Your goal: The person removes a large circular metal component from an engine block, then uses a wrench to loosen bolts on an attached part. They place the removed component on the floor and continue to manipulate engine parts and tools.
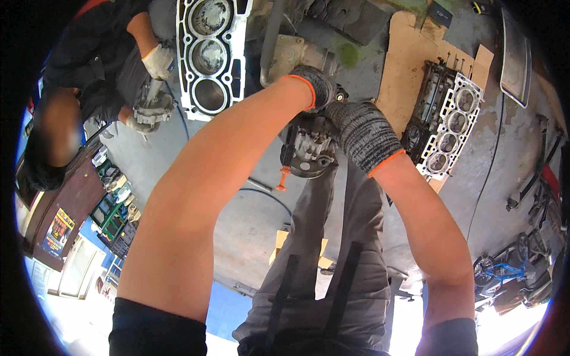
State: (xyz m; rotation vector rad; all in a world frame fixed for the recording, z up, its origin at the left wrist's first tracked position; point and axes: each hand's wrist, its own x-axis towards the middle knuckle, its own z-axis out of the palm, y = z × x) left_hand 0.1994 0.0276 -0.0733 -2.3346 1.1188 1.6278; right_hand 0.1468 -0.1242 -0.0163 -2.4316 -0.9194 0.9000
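My left hand (319, 88), in a dark grey knit glove with an orange cuff, is closed, its fingertips mostly hidden. Close beside it, my right hand (367, 133) in a matching glove is curled over the work, its fingers largely out of sight. A dark piece with a round metal end (340, 97) shows between the two gloves; which hand holds it is unclear. Just below them sits a metal engine part (311, 148) with a rounded lower housing, in front of my legs. An orange-ended dark rod (283, 178) stands along its left side.
An engine block (185, 77) with open bores lies ahead on the left. A cylinder head (454, 127) rests by cardboard (399, 71) at the right. At left, a co-worker's white-gloved hand (158, 62) is at another metal part (153, 110). A hose (267, 193) crosses the floor.
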